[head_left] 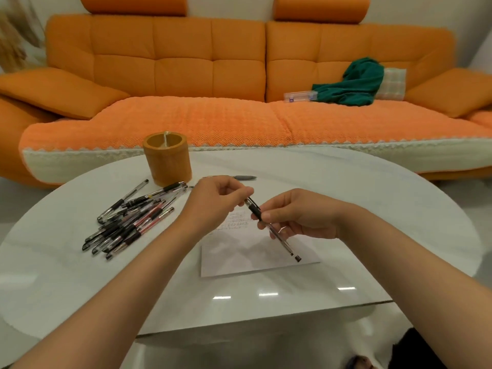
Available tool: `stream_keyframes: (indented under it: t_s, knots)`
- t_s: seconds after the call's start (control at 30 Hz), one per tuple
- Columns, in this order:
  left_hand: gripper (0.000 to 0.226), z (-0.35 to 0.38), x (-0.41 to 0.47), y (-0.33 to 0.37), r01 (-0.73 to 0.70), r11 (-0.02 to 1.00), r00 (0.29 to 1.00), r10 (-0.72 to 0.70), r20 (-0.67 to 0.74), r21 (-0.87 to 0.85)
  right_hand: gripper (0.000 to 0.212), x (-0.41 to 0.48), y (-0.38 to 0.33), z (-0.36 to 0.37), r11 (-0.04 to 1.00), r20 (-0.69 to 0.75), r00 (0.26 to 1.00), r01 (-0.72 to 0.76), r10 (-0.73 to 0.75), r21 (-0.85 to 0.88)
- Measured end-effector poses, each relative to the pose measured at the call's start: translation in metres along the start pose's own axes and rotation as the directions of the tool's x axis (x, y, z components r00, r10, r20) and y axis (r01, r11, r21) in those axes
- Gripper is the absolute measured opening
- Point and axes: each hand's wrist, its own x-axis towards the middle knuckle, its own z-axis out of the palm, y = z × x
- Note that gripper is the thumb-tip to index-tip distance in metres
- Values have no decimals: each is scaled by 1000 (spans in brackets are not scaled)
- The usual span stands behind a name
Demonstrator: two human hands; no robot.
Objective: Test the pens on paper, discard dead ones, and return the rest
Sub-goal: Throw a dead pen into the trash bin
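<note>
Your left hand: your left hand is raised over the table, with fingers curled and the fingertips pinching the upper end of the pen.
Your right hand: your right hand grips the same pen by its barrel, with thumb and fingers wrapped round it just below the black grip.
Pen in hand: the clear-barrelled pen with a black rubber grip slants between your two hands, upper end toward the left hand, lower end down and to the right, above the paper. Whether a cap is on the upper end, you cannot tell from here.
Paper: the white sheet of paper lies flat on the table under your hands; faint scribbled rows show on its far part.
Pen pile: a loose heap of black and red clear-barrelled pens lies on the table left of the paper, well apart from it.
Holder: the round, amber-brown pen cup stands upright just beyond the heap.
Stray pen: one grey pen lies alone beyond your left hand.
Table: the glossy white oval table bears all of this.
Beyond: an orange sofa carries a green cloth and a clear plastic box.
</note>
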Motion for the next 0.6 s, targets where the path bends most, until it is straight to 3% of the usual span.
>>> stream_keyframes:
  t_s: [0.17,0.33,0.5,0.6]
  knots:
    - [21,66,7,37,-44,998,992,49,112,-50,24,-65,14,-46,1000,-155,988,-9,9,-4]
    - [25,151,13,68,-167,976,947,119,300,140,23,-142,42,-107,1000,-370,929,-9,10,4]
    - [31,250,5,101,-378,878,830,180,528,295,17,-220,85,-154,997,-576,816,-72,53,-11]
    - [35,302,-1,114,-484,806,773,212,598,340,15,-255,119,-171,989,-701,709,-141,78,-32]
